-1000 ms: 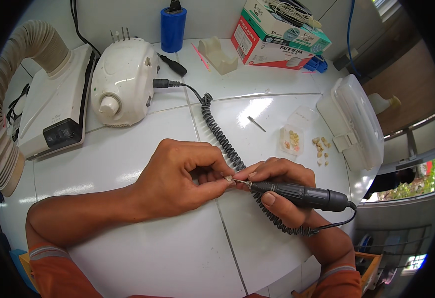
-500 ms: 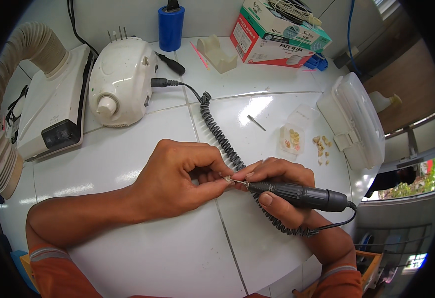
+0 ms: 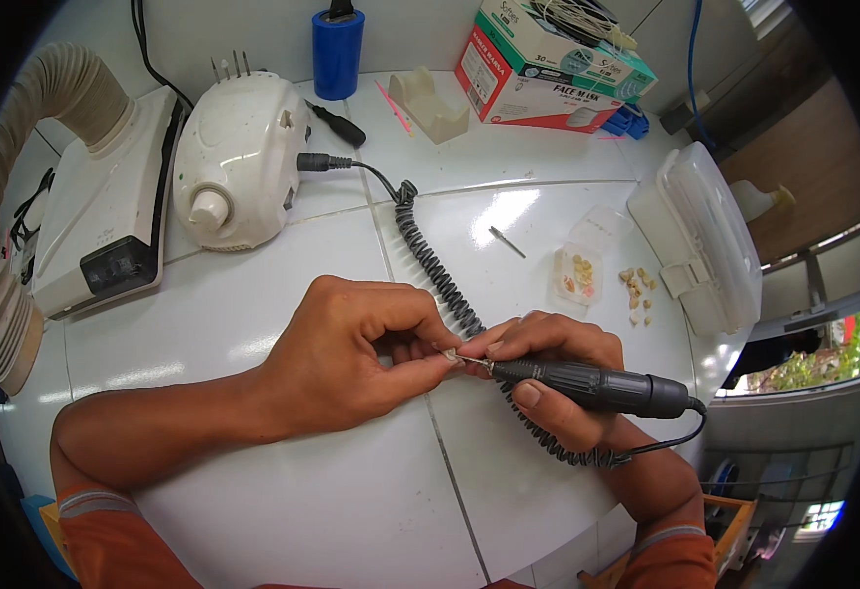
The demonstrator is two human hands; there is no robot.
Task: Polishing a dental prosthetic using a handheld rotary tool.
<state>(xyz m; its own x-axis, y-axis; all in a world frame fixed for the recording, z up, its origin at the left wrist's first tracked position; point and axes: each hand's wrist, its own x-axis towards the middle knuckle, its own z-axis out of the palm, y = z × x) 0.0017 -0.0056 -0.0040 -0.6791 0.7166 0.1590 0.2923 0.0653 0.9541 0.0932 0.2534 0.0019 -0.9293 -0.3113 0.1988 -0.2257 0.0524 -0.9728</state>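
Note:
In the middle of the head view, my left hand point(image 3: 342, 358) pinches a tiny pale piece point(image 3: 451, 354) between thumb and fingertips. My right hand point(image 3: 572, 417) is closed around a black rotary handpiece point(image 3: 592, 387), whose thin metal bit meets or nearly meets that piece. A coiled black cord point(image 3: 430, 265) runs from a white control unit point(image 3: 234, 167) beneath the handpiece. Beyond my right hand are a small clear box point(image 3: 576, 277) with yellowish pieces, a loose heap point(image 3: 635, 290) of similar pieces, and a spare metal bit point(image 3: 508, 242) lying on the white tiled worktop point(image 3: 253, 501).
At left stands a white machine point(image 3: 106, 216) with a ribbed hose point(image 3: 3, 245). Along the back are a blue cylinder point(image 3: 336, 54), a cream holder point(image 3: 430, 108), a black tool point(image 3: 337, 125) and stacked cardboard boxes point(image 3: 548, 79). A lidded plastic container point(image 3: 695, 245) sits at right.

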